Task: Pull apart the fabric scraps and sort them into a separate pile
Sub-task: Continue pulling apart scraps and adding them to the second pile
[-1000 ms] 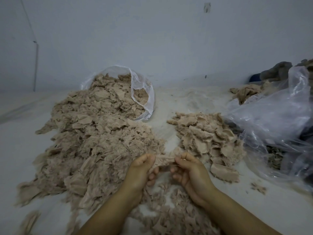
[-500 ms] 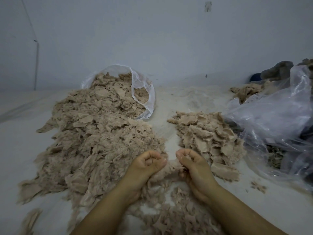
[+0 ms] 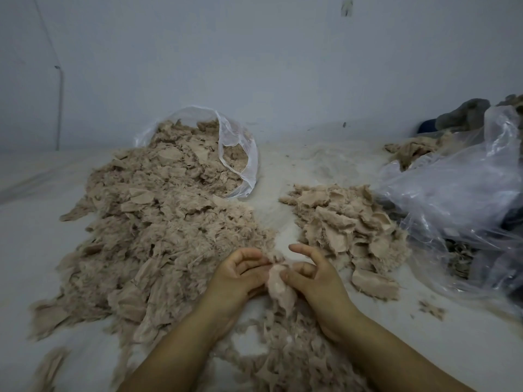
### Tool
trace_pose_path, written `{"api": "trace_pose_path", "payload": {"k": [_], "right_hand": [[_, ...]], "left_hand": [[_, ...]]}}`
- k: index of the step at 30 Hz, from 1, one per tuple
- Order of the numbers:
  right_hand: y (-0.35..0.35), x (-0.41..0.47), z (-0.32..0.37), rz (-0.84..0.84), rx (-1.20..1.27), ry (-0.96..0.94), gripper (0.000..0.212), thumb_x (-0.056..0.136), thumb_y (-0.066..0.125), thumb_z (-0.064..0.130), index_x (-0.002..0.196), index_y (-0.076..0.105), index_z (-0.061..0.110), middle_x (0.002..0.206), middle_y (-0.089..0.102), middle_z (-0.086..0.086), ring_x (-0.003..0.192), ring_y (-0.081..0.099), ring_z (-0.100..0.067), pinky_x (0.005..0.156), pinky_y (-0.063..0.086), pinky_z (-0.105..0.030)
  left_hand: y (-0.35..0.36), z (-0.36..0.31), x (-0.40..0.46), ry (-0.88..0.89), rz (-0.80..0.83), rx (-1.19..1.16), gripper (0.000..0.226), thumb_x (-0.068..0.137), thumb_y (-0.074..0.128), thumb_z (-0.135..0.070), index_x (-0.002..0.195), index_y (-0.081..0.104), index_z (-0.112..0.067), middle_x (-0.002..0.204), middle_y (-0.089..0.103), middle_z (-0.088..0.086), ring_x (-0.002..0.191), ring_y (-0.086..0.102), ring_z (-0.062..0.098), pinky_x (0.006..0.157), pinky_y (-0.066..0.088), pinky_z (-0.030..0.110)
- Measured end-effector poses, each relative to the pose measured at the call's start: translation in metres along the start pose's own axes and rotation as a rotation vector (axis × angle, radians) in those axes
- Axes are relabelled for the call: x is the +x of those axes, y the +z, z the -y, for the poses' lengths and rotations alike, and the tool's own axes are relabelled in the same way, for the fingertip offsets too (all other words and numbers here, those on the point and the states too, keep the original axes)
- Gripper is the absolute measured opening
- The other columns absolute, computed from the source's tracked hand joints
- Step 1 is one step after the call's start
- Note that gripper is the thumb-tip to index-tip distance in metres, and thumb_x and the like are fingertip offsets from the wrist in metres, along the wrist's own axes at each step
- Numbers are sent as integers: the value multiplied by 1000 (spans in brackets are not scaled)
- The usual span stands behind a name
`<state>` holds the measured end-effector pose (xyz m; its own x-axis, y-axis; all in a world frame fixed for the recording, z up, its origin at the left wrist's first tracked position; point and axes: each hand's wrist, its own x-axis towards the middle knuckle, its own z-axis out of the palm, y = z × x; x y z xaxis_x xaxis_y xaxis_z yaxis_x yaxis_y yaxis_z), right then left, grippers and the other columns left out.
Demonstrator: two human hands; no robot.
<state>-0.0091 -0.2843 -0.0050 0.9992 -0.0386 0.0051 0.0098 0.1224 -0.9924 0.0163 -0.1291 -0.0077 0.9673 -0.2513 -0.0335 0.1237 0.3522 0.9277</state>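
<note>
A person's left hand (image 3: 240,274) and right hand (image 3: 312,275) together pinch a beige fabric scrap (image 3: 278,287) between a large tangled heap (image 3: 158,227) on the left and a smaller sorted pile (image 3: 348,227) on the right. Both hands' fingers curl onto the scrap, just above the white surface (image 3: 283,222).

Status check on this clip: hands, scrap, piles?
Left hand and right hand both pinching one scrap. Big pile left, sorted pile right. Nothing blocking.
</note>
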Motion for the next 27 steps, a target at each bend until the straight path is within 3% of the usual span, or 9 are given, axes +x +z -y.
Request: {"api": "trace_pose_path", "payload": {"k": [3, 9, 12, 14, 17, 20, 23, 25, 27], "right_hand": [[-2, 1, 0, -19, -10, -29, 25, 90, 61, 5, 112, 54, 16, 71, 62, -13, 67, 56, -23, 61, 47, -31], [-2, 3, -1, -6, 66, 8, 19, 93, 56, 10, 110, 53, 18, 71, 63, -3, 54, 62, -11, 44, 48, -22], [-2, 1, -4, 72, -19, -66, 21, 89, 62, 6, 105, 54, 16, 62, 61, 3, 52, 57, -9, 48, 45, -20], [-3, 2, -7, 45, -50, -88, 19, 89, 57, -3, 100, 54, 12, 64, 57, -4, 52, 52, -14, 48, 42, -24], [-6, 5, -7, 28, -38, -89, 18, 88, 61, 1, 99, 50, 10, 69, 59, -12, 61, 52, -23, 53, 44, -30], [-9, 4, -4, 110, -112, -110, 20, 84, 69, 10, 95, 53, 13, 69, 66, -3, 66, 57, -21, 62, 46, -31], [-6, 1, -4, 221, -143, -92, 22, 84, 69, 5, 97, 53, 13, 75, 66, -13, 70, 56, -25, 69, 45, -37], [-3, 1, -4, 237, -183, -66, 21, 84, 70, 5, 96, 54, 11, 65, 59, -9, 62, 49, -22, 61, 41, -32], [-5, 3, -3, 235, -246, -21, 16, 85, 66, 0, 93, 58, 11, 57, 53, 1, 53, 43, -15, 52, 36, -23]], "left_hand": [[2, 1, -2, -62, 85, 83, 52, 65, 78, -11, 111, 54, -8, 88, 71, 8, 79, 69, 22, 65, 55, 30], [7, 1, -1, 80, -15, 232, 34, 83, 65, 0, 109, 52, -17, 77, 68, 5, 69, 62, 18, 57, 51, 29], [7, 0, -4, 169, 20, 393, 39, 83, 66, -2, 112, 52, -24, 82, 61, 17, 72, 59, 18, 63, 49, 27], [8, 1, -6, 174, 84, 466, 48, 82, 68, -4, 115, 51, -35, 85, 60, 12, 73, 59, 15, 66, 49, 25], [7, -2, -8, 108, 93, 371, 63, 71, 82, -27, 121, 46, -41, 86, 65, 4, 78, 65, 13, 69, 53, 23], [5, -3, -6, 1, 74, 271, 77, 58, 79, -43, 127, 46, -37, 93, 67, 19, 82, 68, 24, 68, 56, 29], [5, 0, -7, 14, 62, 272, 56, 62, 78, -33, 115, 60, -32, 97, 69, 17, 89, 69, 25, 73, 56, 32], [6, 0, -5, 76, -7, 239, 25, 63, 74, -24, 89, 72, -26, 85, 73, 7, 78, 69, 19, 65, 54, 28], [3, 0, -1, 96, -107, 167, 11, 66, 73, -17, 76, 73, -18, 76, 73, 4, 69, 67, 15, 60, 53, 26]]}}
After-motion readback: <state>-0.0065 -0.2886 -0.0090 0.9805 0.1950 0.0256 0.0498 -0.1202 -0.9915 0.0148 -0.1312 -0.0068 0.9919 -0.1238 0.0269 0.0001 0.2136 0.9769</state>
